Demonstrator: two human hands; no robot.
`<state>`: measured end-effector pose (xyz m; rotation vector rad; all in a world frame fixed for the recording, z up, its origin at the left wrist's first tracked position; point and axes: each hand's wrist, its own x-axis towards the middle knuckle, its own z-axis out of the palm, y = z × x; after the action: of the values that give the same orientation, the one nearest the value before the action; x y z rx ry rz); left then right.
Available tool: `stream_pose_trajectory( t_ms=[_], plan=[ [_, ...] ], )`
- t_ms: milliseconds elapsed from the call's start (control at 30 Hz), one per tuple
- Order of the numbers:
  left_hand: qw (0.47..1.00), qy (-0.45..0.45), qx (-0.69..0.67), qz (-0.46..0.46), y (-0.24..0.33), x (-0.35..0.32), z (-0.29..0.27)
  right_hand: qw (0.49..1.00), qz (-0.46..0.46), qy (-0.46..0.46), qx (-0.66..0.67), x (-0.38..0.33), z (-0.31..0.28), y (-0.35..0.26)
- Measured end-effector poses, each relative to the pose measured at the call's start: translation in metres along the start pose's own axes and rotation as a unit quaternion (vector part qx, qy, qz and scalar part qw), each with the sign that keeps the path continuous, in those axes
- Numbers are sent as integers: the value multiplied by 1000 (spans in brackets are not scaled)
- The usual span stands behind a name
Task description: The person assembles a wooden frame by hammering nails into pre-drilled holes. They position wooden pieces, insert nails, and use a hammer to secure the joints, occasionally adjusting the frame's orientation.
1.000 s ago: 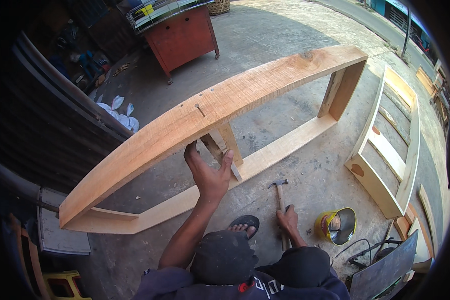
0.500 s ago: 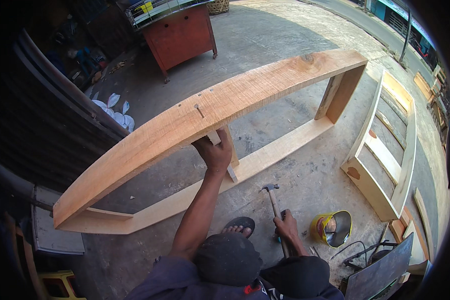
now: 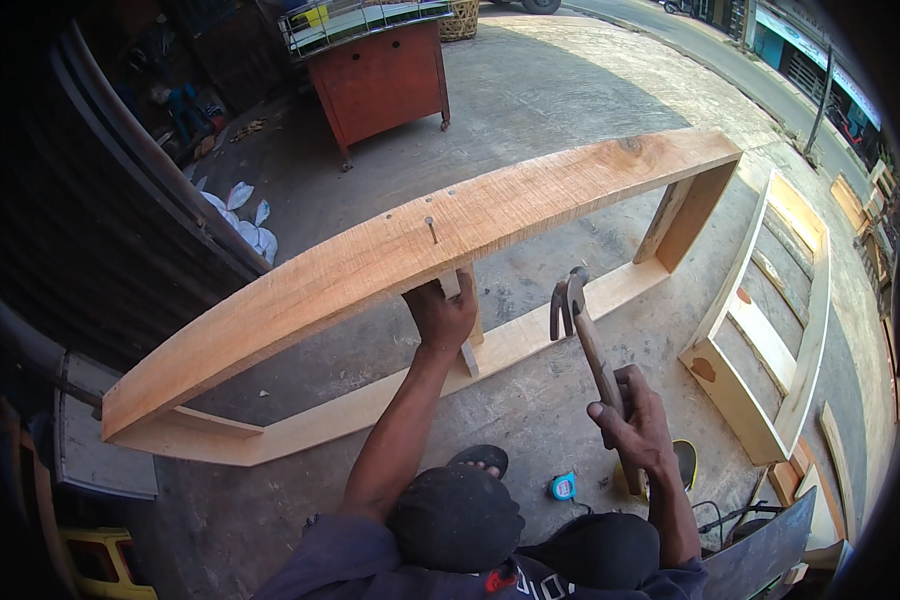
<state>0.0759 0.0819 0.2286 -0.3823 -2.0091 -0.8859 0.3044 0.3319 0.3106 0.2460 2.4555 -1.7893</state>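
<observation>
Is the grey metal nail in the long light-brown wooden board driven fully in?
Not fully: the grey metal nail sticks out, its head and shank visible above the long light-brown wooden board.

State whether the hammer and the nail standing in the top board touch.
Apart: the head view shows bare board and floor between the hammer and the nail.
</observation>
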Motion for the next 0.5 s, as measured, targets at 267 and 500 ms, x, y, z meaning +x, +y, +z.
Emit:
stream_pose_trajectory(
  t_ms=[267, 500],
  plan=[
    [997, -58, 38, -20, 0, -1, -4, 926, -301, 100, -205, 1, -16, -135],
    [996, -72, 34, -36, -8, -2, 5, 882, -261, 72, -386, 8, 7, -188]
  ],
)
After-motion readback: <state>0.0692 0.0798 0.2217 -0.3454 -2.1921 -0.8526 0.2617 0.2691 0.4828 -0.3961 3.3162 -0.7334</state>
